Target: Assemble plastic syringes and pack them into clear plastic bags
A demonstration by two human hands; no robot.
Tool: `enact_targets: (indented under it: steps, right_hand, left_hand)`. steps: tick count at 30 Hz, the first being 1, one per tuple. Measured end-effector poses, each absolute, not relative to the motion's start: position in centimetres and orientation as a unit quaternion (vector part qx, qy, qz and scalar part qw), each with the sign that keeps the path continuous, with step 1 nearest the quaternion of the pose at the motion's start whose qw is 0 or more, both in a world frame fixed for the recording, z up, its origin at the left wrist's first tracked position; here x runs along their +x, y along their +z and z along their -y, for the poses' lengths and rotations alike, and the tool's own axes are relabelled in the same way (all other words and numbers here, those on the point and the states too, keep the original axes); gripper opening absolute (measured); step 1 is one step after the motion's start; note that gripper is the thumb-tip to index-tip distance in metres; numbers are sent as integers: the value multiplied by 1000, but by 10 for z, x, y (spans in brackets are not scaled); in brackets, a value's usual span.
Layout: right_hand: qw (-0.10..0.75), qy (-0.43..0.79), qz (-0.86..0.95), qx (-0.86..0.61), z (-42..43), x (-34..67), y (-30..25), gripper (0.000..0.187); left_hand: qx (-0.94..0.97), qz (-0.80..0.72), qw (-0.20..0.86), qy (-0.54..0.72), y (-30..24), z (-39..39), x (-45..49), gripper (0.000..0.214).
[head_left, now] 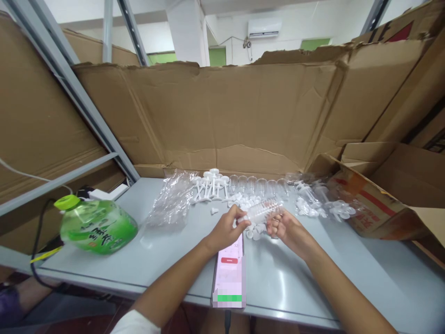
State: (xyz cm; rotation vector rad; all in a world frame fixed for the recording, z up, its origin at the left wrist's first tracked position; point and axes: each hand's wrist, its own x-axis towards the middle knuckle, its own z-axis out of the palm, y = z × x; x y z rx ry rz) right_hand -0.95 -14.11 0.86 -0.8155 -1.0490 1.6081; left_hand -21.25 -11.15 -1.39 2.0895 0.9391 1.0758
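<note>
Above the middle of the table, a clear ribbed plastic tube (262, 211) is held nearly level between my two hands. My left hand (227, 228) pinches its narrow end, where a small white piece shows at the fingertips. My right hand (285, 230) has its fingers curled at the wide end. Just beyond lies a pile of small white caps (246, 201), with more white caps (256, 231) under the tube. White plunger-like parts (212, 185) stand in a cluster behind, and a row of clear cups or tubes (257, 184) stands beside them.
A phone (229, 273) lies in front of me on the grey table (167, 264). At left are a green-filled bottle (99, 227) and a clear plastic bag (170, 199). Bagged parts (309, 199) and an open cardboard box (368, 204) stand at right. Cardboard (222, 111) walls the back.
</note>
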Motion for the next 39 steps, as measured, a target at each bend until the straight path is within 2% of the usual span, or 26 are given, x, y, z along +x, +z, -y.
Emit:
enact_targets:
  steps: [4, 6, 9, 12, 14, 17, 21, 30, 39]
  right_hand:
    - [501, 595, 510, -367, 143, -17, 6, 47]
    - [508, 582, 515, -372, 143, -18, 4, 50]
    - [538, 566, 497, -378, 141, -14, 4, 50]
    - [560, 535, 485, -407, 140, -11, 10, 48]
    - [566, 511, 485, -428, 141, -10, 15, 47]
    - [564, 490, 491, -448, 143, -12, 21, 44]
    - [557, 480, 498, -459, 144, -14, 21, 44]
    - [543, 476, 498, -480, 137, -10, 13, 47]
    - [547, 474, 496, -480, 136, -9, 10, 49]
  left_hand:
    - [813, -363, 320, 324, -10, 117, -205, 25]
    - [860, -349, 256, 269, -6, 116, -204, 22]
    - [897, -359, 107, 236, 1, 106, -213, 15]
    - [859, -457, 4, 231, 5, 88, -233, 19]
    - [825, -528, -21, 199, 4, 76, -249, 20]
    - [783, -597, -20, 172, -1, 63, -269, 22]
    - [732, -647, -44, 207, -5, 52, -281, 25]
    - [739, -641, -23, 207, -12, 23, -259, 27]
    - [728, -633, 29, 263, -22, 15, -256, 15]
